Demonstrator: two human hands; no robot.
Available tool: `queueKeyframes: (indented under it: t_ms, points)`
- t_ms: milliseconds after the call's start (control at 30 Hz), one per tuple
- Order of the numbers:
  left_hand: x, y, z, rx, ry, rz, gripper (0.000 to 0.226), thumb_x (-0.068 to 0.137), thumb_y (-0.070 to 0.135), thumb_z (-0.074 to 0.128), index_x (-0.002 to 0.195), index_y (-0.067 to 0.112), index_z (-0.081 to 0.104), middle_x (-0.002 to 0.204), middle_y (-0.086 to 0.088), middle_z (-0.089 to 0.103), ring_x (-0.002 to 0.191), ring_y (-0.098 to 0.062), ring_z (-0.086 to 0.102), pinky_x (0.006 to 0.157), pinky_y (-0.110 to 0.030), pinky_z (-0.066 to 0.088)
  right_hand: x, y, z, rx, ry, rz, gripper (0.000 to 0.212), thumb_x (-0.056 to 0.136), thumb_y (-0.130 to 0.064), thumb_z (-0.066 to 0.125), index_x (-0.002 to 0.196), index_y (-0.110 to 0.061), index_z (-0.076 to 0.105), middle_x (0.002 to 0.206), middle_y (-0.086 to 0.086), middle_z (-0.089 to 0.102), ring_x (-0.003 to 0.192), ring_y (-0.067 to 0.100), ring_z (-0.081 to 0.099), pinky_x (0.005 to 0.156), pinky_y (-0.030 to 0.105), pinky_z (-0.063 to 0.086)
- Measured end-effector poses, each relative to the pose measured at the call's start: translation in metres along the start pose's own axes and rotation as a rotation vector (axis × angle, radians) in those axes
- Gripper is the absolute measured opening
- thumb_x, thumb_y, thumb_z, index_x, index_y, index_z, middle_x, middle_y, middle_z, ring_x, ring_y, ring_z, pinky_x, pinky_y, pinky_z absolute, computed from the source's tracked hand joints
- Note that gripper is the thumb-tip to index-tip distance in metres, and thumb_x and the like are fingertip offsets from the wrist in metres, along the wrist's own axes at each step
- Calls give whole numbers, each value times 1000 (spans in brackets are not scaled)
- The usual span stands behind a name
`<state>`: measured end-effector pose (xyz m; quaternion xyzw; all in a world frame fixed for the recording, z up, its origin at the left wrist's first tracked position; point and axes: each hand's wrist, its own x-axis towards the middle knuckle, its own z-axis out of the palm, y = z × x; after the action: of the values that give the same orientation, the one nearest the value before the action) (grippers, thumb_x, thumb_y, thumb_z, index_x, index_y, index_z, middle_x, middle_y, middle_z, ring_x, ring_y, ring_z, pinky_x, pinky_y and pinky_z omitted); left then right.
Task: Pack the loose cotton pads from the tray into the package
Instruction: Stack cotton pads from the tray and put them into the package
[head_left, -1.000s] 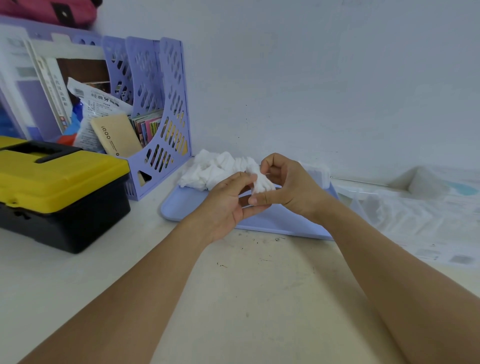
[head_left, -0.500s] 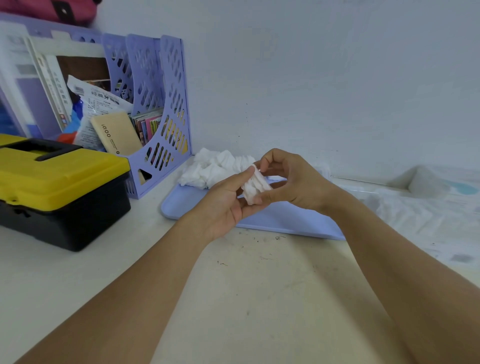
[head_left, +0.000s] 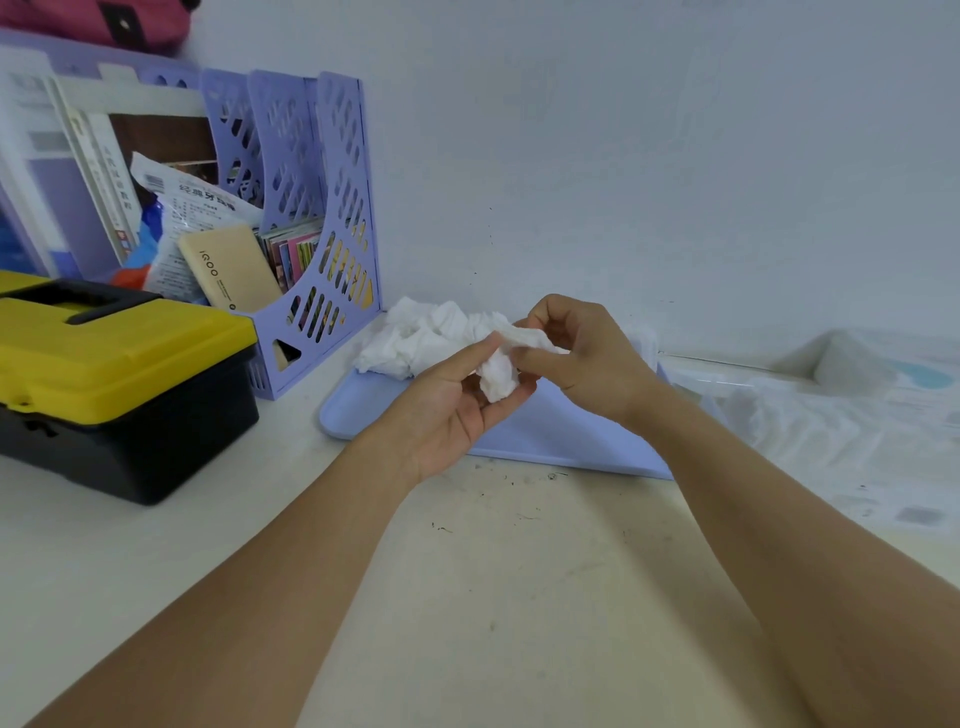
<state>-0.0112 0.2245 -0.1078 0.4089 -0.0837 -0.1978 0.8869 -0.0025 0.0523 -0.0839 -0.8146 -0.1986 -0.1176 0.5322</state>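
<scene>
Above the near edge of the lilac tray (head_left: 524, 431), the left hand (head_left: 447, 410) lies palm-up with fingers relaxed, cradling a small wad of cotton pads (head_left: 497, 375); the right hand (head_left: 582, 358) pinches the wad's top between thumb and curled fingers, so both grips meet on it. The loose heap of pads (head_left: 415, 338) sits at the tray's far left corner, nearer the left hand. The clear package (head_left: 810, 421) lies flat on the tabletop (head_left: 493, 597) just right of the tray, its long side stretching away rightward, closer to the right hand
</scene>
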Motion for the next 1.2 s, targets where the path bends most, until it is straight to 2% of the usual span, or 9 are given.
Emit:
queueKeyframes:
  t_ms: [200, 333, 533, 767, 867, 967, 1033, 1133, 1200]
  points:
    - [-1, 0, 1, 44, -33, 0, 34, 105, 24, 49, 129, 3, 60, 129, -17, 68, 119, -23, 67, 99, -32, 56, -2, 9, 19, -68, 14, -80, 12, 77, -9, 68, 81, -6, 57, 87, 19, 68, 84, 40, 65, 73, 59, 56]
    - [-1, 2, 0, 59, 2, -27, 38, 105, 31, 51, 129, 3, 61, 132, -17, 66, 120, -22, 66, 96, -29, 57, -4, 3, 9, -36, -156, -26, 22, 79, -6, 82, 89, -4, 62, 86, 0, 67, 82, 13, 64, 86, 42, 58]
    - [-5, 2, 3, 69, 11, -57, 35, 100, 31, 57, 125, 7, 65, 124, -13, 71, 109, -21, 72, 86, -26, 60, -3, -2, -2, -64, -195, -47, 38, 68, -1, 90, 91, -8, 60, 105, 10, 70, 102, 15, 67, 76, 24, 57]
    - [-4, 2, 0, 85, -13, -96, 42, 103, 32, 52, 135, 5, 58, 133, -15, 66, 124, -24, 63, 102, -37, 53, -2, 1, 2, -7, -198, -39, 45, 68, 2, 89, 97, -2, 55, 96, 4, 65, 92, 13, 66, 78, 33, 59]
    - [-4, 1, 2, 81, -20, -90, 36, 103, 29, 52, 131, 7, 60, 130, -15, 68, 119, -23, 66, 102, -38, 53, -2, 2, 4, 9, -191, -13, 61, 63, -2, 94, 106, -6, 50, 105, 3, 65, 101, 18, 65, 83, 41, 58]
    - [-5, -2, 5, 115, -19, -97, 26, 102, 24, 55, 121, 11, 66, 128, -15, 69, 115, -23, 67, 100, -39, 54, -4, 2, 9, 35, -207, -11, 97, 59, 0, 95, 134, -20, 37, 132, 3, 57, 118, 14, 59, 87, 28, 54]
    - [-7, -5, 9, 143, -26, -111, 23, 100, 25, 57, 116, 14, 69, 124, -11, 71, 111, -21, 68, 96, -37, 56, -5, 2, 14, 22, -241, -38, 113, 60, 3, 94, 148, -25, 29, 130, 5, 59, 112, 15, 63, 84, 25, 56]
    - [-8, -4, 11, 135, -32, -113, 35, 91, 32, 64, 123, 17, 67, 122, -7, 72, 110, -20, 70, 94, -39, 58, -5, 3, 20, -41, -159, -92, 98, 60, -9, 95, 142, -26, 44, 117, 5, 66, 105, 20, 65, 89, 39, 58]
    - [-9, -3, 11, 122, -42, -127, 43, 85, 36, 66, 123, 17, 66, 122, -7, 72, 111, -20, 70, 96, -42, 57, -7, 1, 23, -91, -111, -128, 82, 63, -17, 95, 133, -25, 53, 113, 1, 66, 101, 17, 65, 86, 35, 57]
